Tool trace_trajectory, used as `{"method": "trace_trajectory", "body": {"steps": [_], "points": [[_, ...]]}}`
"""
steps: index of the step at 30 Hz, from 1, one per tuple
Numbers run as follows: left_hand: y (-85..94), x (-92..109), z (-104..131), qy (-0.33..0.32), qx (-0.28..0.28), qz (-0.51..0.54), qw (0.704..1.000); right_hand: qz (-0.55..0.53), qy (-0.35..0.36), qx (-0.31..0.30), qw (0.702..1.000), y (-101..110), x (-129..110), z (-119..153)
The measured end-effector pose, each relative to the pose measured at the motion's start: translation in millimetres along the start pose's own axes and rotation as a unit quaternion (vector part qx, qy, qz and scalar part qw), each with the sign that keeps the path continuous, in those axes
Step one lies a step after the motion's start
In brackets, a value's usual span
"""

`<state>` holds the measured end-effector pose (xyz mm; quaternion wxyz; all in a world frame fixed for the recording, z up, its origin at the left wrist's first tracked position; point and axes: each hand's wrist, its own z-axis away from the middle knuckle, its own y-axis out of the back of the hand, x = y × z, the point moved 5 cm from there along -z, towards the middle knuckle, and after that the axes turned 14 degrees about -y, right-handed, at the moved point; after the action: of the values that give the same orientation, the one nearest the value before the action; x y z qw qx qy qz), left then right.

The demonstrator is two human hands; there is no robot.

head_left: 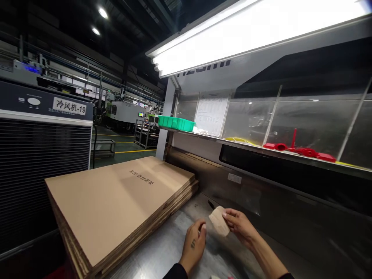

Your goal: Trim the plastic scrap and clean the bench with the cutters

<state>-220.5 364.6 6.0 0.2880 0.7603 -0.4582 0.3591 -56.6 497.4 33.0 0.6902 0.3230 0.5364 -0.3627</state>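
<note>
Head view: your right hand (240, 224) pinches the pale pad (219, 221) by its right edge; your left hand (195, 242), loosely curled and empty, sits just left of it, long axis running away from you.

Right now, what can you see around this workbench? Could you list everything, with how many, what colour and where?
cardboard sheets: one stack, brown, flat on the left of the bench
small piece: one, pale beige, pinched in the right hand
metal bench: one, grey steel, under the hands
green tray: one, on the shelf at the left end
red plastic parts: several, on the shelf to the right
paper sheet: one, white, printed, against the back panel
lamp: one, white, lit, overhead
cooling machine: one, grey, far left
left hand: one, resting on the bench, fingers curled
right hand: one, holding the small piece
</note>
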Motion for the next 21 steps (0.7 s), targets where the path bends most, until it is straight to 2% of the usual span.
{"method": "trace_trajectory", "body": {"steps": [3,6,9,13,15,17,21], "points": [[0.7,-7.4,-4.3,0.102,0.02,0.167,0.98,-0.031,-0.013,-0.05,0.998,-25.8,-3.5,0.0],[-1.6,-7.7,-4.9,0.127,0.0,0.268,0.955,-0.033,-0.016,-0.053,0.998,-41.9,2.5,-11.8],[4.9,-22.9,-5.6,0.133,0.023,0.24,0.961,-0.012,-0.02,-0.053,0.998,-53.9,14.0,-29.2],[27.5,-59.1,-14.2,0.138,0.077,0.145,0.977,0.054,-0.021,-0.032,0.998,-58.8,25.4,-51.3],[43.0,-73.8,-20.0,0.135,0.099,0.096,0.981,0.111,-0.014,0.004,0.994,-52.3,24.8,-60.4],[57.5,-83.5,-23.4,0.129,0.119,0.052,0.983,0.194,-0.013,0.074,0.978,-38.5,20.7,-67.9],[70.8,-85.4,-23.1,0.067,0.106,-0.026,0.992,0.383,-0.047,0.227,0.894,-5.8,14.4,-76.1]]}}
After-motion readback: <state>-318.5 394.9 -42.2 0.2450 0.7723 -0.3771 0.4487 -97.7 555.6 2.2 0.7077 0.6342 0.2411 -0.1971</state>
